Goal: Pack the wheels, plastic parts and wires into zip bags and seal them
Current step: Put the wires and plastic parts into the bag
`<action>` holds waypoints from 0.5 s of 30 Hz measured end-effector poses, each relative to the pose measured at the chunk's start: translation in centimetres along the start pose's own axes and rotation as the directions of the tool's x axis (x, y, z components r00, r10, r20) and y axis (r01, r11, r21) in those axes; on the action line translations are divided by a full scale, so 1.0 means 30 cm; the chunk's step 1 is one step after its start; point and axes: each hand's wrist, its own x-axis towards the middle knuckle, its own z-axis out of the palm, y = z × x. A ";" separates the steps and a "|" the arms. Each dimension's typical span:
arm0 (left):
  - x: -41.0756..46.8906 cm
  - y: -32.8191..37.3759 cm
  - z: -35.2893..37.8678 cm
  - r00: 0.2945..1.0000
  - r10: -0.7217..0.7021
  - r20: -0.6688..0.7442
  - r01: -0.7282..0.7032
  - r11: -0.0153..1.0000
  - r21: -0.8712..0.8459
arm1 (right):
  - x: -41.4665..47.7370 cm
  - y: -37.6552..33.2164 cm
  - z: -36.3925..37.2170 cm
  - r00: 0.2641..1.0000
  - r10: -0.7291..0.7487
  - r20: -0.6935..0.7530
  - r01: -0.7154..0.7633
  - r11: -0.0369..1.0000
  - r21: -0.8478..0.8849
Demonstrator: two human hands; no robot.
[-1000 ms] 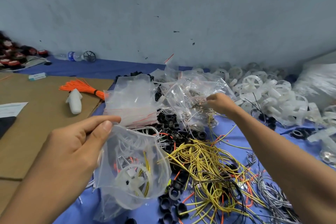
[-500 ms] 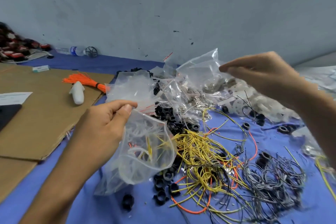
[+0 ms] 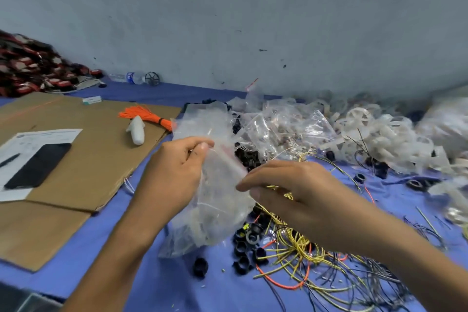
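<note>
- Currently, head view, item one: zip bag [image 3: 217, 210], clear, held above the near middle of the blue sheet [image 3: 164, 286]. Its contents are too blurred to name. The mouth is uppermost, and its red seal line slants between the two hands.
- Left hand [image 3: 174, 175]: thumb and forefinger pinch the bag's upper left corner, the remaining fingers curled.
- Right hand [image 3: 291, 185]: fingers curled, tips meeting at the lower right end of the mouth, apparently pinching it. Yellow strands under the palm may be held or merely behind; not discernible.
- Stock on the sheet: black rings [image 3: 247, 243] and yellow wires [image 3: 298, 246] just below the bag. White wheels [image 3: 367, 129] are heaped along the far right edge, and further bags [image 3: 283, 121] are piled at far centre.
- Sundries: cardboard [image 3: 96, 159] over the left edge, carrying an orange wire bundle [image 3: 145, 114] and a phone [image 3: 38, 164].
- Handling note, judged: sealing appears due. Keep the mouth taut between both pinches and tuck stray wire ends below the seal line. Expel the air, then press the track shut from one corner across.
</note>
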 end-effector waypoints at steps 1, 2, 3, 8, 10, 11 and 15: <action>-0.004 0.000 -0.003 1.000 -0.001 -0.005 0.002 1.000 0.006 | 0.004 0.012 0.007 1.000 0.014 -0.023 -0.014 1.000 -0.005; -0.005 -0.001 -0.005 1.000 -0.003 -0.006 0.003 1.000 0.016 | 0.008 0.027 0.015 0.997 0.029 -0.074 -0.030 0.999 -0.017; -0.007 0.001 -0.007 1.000 -0.005 -0.003 0.005 1.000 0.027 | 0.014 0.043 0.026 0.989 0.046 -0.141 -0.050 0.998 -0.029; -0.019 0.035 -0.025 0.996 0.034 0.077 -0.037 0.998 0.047 | 0.094 0.097 0.093 0.965 0.256 -0.065 -0.258 0.965 -0.034; -0.015 0.042 -0.041 0.993 0.023 0.116 -0.027 0.999 0.029 | 0.130 0.102 0.108 0.953 0.301 0.043 -0.302 0.953 0.002; -0.013 0.042 -0.056 0.991 0.025 0.133 -0.027 1.000 0.013 | 0.144 0.104 0.102 0.953 0.299 0.045 -0.301 0.952 0.047; -0.011 0.060 -0.159 0.982 0.087 0.169 -0.078 0.995 -0.061 | 0.167 0.094 0.039 0.958 0.282 -0.046 -0.248 0.901 0.357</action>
